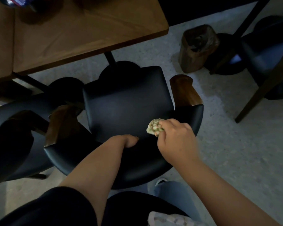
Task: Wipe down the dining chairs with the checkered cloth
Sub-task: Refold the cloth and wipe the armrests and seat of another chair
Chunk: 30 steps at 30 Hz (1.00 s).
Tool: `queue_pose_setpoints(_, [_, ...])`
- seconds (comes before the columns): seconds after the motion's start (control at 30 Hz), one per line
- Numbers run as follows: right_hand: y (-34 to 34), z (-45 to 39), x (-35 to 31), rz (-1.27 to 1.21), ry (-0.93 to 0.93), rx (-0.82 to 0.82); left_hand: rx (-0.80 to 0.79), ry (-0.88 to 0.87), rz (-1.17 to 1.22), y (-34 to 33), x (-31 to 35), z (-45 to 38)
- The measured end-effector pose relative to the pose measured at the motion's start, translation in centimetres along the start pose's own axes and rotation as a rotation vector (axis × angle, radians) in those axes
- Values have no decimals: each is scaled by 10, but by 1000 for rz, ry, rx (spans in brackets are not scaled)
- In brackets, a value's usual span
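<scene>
A person is leaning over a black padded dining chair with a curved backrest and brown wooden arm ends (127,101), seen from above in dim light. The right hand (176,137) is gripping a bunched-up green-and-cream checkered cloth (154,128), its fingers curling round the wad so that only the front of it is showing past the knuckles. The cloth is pressing against the chair where the rear right of the seat is meeting the inside of the backrest. The left hand (129,141) is reaching over the top of the backrest near its middle; its fingers are dipping down behind the dark edge and are hidden, so whether they are curling or lying straight cannot be told. Both forearms are bare, and a dark sleeve is covering the left upper arm.

A brown wooden table with a rounded corner (82,35) is standing just beyond the chair, on a black post with a round base. A second black chair (15,128) is sitting just beside the first on the left, and a third dark chair (266,51) is standing well apart at the upper right. A brown bin lined with a dark bag (198,46) is resting on the pale speckled floor (235,144) between them.
</scene>
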State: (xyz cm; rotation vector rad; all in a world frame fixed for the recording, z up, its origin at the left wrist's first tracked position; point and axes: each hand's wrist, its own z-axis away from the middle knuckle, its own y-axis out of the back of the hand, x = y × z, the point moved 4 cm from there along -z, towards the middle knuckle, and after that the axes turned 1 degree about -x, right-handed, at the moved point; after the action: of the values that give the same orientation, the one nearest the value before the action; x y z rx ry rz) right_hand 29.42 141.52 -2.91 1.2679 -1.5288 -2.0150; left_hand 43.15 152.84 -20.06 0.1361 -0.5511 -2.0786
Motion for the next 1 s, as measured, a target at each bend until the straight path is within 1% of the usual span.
queue_pose_setpoints(0.1, [-3, -19, -1, 11, -3, -16, 101, -75, -17, 17, 3, -9])
queue_pose_setpoints(0.23, [-2, -37, 3, -5, -18, 4, 129, -103, 19, 29, 10, -18])
queue_pose_setpoints(0.3, [-1, -38, 3, -14, -5, 18, 80, -88, 40, 27, 11, -19])
queue_pose_setpoints(0.47, [-4, -31, -3, 3, 2, 18, -71, 47, 76, 12, -3, -27])
queue_pose_setpoints(0.67, [-8, -23, -6, 6, 41, 28, -90, 67, 147, 3, -12, -28])
queue_pose_setpoints(0.8, [-6, -23, -7, -1, 65, 39, -43, 39, 143, 7, -10, -22])
queue_pose_setpoints(0.93, [-5, -21, -8, -11, 52, -4, 23, -35, 141, 19, -11, 7])
queue_pose_setpoints(1.0, [-5, -21, -8, 6, 39, -54, 73, -81, 161, 25, -16, 30])
